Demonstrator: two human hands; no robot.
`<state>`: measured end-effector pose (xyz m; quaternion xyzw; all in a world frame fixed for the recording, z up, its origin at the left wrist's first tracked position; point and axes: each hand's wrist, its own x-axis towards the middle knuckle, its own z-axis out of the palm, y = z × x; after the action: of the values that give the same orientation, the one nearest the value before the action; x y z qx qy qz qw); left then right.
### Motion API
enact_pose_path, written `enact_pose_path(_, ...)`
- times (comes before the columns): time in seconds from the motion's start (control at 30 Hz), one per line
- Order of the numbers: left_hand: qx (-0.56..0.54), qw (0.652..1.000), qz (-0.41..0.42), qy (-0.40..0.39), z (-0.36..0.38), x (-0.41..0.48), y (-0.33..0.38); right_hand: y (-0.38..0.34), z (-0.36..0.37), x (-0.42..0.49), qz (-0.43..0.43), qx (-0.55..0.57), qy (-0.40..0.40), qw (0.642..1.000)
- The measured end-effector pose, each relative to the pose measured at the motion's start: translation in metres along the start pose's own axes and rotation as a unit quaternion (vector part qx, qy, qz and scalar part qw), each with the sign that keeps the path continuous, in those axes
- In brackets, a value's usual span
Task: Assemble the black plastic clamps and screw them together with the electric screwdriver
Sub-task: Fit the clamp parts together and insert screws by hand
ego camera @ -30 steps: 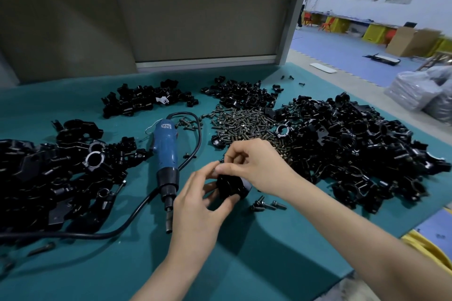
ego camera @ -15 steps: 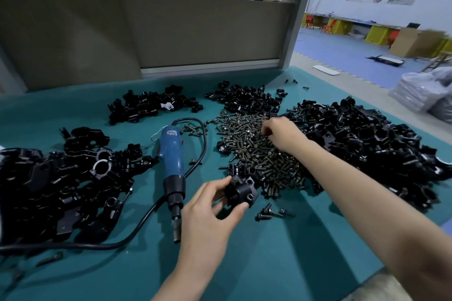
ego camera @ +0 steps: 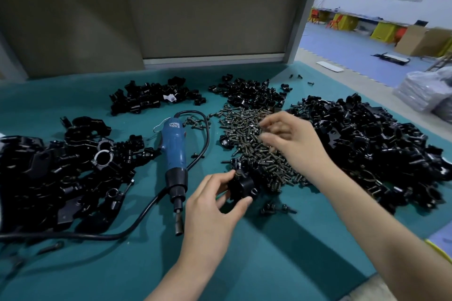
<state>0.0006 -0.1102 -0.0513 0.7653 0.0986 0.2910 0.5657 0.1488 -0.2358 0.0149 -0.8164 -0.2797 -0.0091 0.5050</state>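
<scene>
While the left hand (ego camera: 215, 205) grips a black clamp (ego camera: 242, 187) between its thumb and curled fingers, the right hand (ego camera: 291, 139) is over the screw pile (ego camera: 254, 129), its fingers bent down toward the screws. Those fingers are blurred, so I cannot tell whether they pinch a screw or hold nothing. The clamp sits low over the teal bench (ego camera: 269, 264), at the near edge of the screw pile. A few loose screws (ego camera: 276, 209) lie just beside it, on the near side.

Left of the left hand, the electric screwdriver (ego camera: 173, 151) lies flat on the bench, blue body away from the person and bit pointing toward them, touched by neither hand. Its black cable (ego camera: 97, 236) loops behind it and trails off to the left. Heaps of black clamp parts surround all this: a large heap on the right (ego camera: 367, 144), another on the left (ego camera: 49, 173), and two smaller ones at the back (ego camera: 151, 98) (ego camera: 249, 93).
</scene>
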Motion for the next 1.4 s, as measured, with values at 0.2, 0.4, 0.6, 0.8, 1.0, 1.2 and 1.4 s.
enact_pose_path(0.2, -0.006, 1.0, 0.005, 0.004, 0.002, -0.001, 0.001, -0.005, 0.028, -0.078, 0.019, 0.13, 0.021, 0.991)
enact_pose_path(0.4, -0.008, 1.0, 0.005, 0.002, 0.002, -0.002, 0.003, -0.002, 0.035, -0.084, 0.007, 0.128, 0.046, 0.991)
enact_pose_path(0.6, -0.016, 1.0, -0.001, 0.003, 0.003, -0.002, 0.003, -0.001, 0.036, -0.093, -0.077, 0.02, 0.061, 0.995)
enact_pose_path(0.8, -0.003, 1.0, 0.009, 0.003, 0.003, -0.004, 0.004, -0.006, 0.027, -0.083, 0.058, 0.117, -0.012, 0.991)
enact_pose_path(1.0, 0.006, 0.999, 0.046, 0.007, 0.004, -0.005, 0.005, -0.012, 0.022, -0.073, 0.234, 0.28, -0.154, 0.918)
enact_pose_path(1.2, 0.108, 0.979, 0.169, 0.038, -0.005, -0.004, 0.022, -0.028, 0.021, -0.062, 0.225, 0.356, -0.2, 0.885)
enact_pose_path(1.4, 0.075, 0.991, 0.105, 0.037, -0.031, 0.009, 0.037, -0.051, 0.029, -0.051, 0.213, 0.415, -0.244, 0.85)
